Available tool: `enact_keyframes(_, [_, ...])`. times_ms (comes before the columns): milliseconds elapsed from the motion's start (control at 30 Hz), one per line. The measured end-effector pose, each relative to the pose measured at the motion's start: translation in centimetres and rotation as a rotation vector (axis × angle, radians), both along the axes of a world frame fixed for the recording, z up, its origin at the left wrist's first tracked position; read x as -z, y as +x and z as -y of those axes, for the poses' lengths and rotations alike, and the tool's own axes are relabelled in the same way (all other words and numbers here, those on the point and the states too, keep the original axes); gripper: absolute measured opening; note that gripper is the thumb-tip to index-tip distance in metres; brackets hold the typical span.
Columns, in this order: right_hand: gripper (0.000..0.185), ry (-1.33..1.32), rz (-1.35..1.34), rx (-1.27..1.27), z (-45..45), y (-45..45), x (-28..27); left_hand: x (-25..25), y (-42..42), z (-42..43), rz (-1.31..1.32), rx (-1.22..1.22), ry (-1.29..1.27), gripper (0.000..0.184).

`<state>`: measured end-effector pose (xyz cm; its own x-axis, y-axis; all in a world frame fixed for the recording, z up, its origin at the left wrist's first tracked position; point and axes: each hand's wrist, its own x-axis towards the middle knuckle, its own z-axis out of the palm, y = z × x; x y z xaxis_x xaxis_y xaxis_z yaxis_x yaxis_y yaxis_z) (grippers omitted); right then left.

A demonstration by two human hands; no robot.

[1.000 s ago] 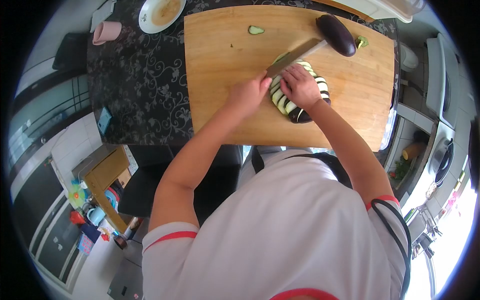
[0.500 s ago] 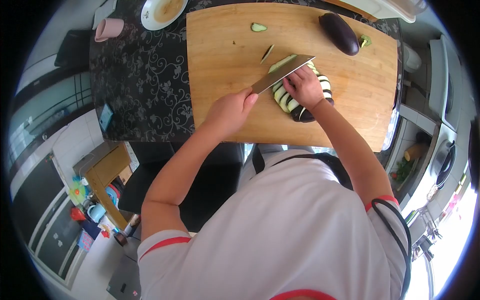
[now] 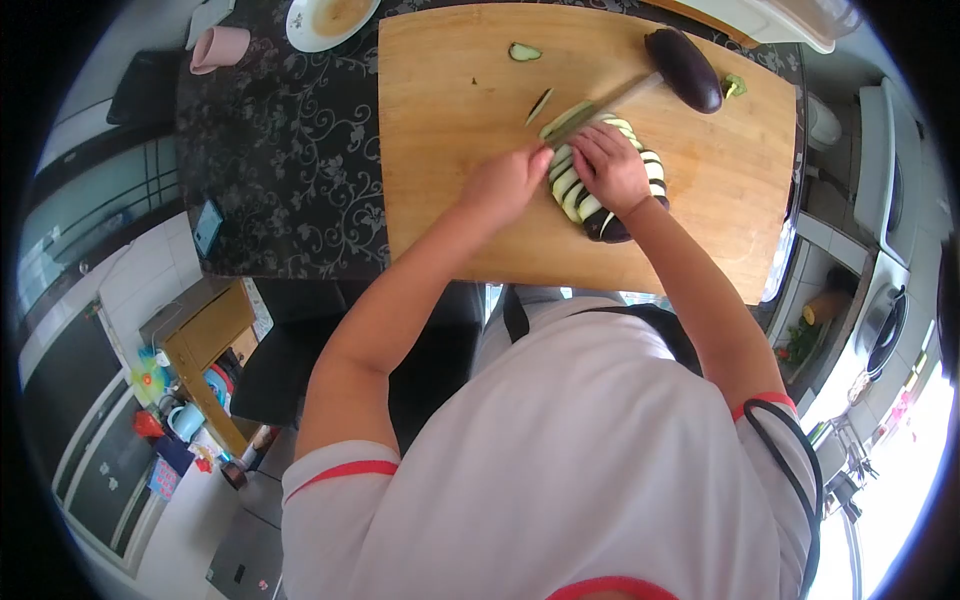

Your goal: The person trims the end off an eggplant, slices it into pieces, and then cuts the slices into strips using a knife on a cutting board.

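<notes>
My left hand (image 3: 505, 185) is closed round the handle of a kitchen knife (image 3: 622, 100). Its blade slants up and to the right over the far edge of a sliced eggplant (image 3: 572, 195), and the tip lies near a whole eggplant (image 3: 685, 70). With fingers bent, my right hand (image 3: 612, 170) grips the pale, dark-skinned slices from above, close beside the blade. Under all of this is a wooden cutting board (image 3: 450, 120). A thin eggplant piece (image 3: 540, 106) lies left of the blade, and another cut piece (image 3: 524, 51) is farther back.
A green eggplant stem (image 3: 735, 86) sits right of the whole eggplant. On the dark patterned table (image 3: 290, 180) are a white plate (image 3: 300, 32), a pink mug (image 3: 219, 49) and a phone (image 3: 207, 228). A white container (image 3: 790, 22) stands behind the board.
My left hand has moved forward and right with the knife; the blade has turned edge-on and its tip reaches closer to the whole eggplant. My right hand stays on the slices.
</notes>
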<state>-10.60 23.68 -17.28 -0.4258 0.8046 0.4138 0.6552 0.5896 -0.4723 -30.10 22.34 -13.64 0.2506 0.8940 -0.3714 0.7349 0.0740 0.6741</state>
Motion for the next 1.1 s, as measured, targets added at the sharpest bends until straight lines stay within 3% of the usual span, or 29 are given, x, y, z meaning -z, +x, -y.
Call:
enact_keyframes(133, [0.013, 0.031, -0.021, 0.002, 0.1, -0.1, -0.2, -1.2, -1.7, -1.0, 0.024, -0.139, -0.039, 0.048])
enact_keyframes(300, [0.014, 0.068, -0.071, -0.001, 0.1, 0.1, -0.6, -5.5, -2.0, 1.3, 0.046, -0.001, -0.072, 0.047])
enact_keyframes(633, [0.012, -0.041, -0.085, 0.003, 0.3, 0.2, -0.7, -7.0, -3.0, 2.3, -0.182, 0.149, -0.225, 0.042])
enact_keyframes(833, [0.012, -0.004, -0.099, 0.016, 0.0, 0.2, 0.0, -5.1, -1.6, 1.4, -0.236, 0.155, -0.212, 0.039])
enact_keyframes(1033, [0.012, -0.022, -0.09, 0.026, 0.2, 0.3, 0.1, -0.7, 1.4, 0.4, -0.118, 0.107, 0.06, 0.043])
enact_keyframes(1100, [0.012, 0.048, -0.118, 0.019, 0.0, 0.1, 0.3, 0.3, 0.2, -0.2, -0.026, -0.004, -0.098, 0.046])
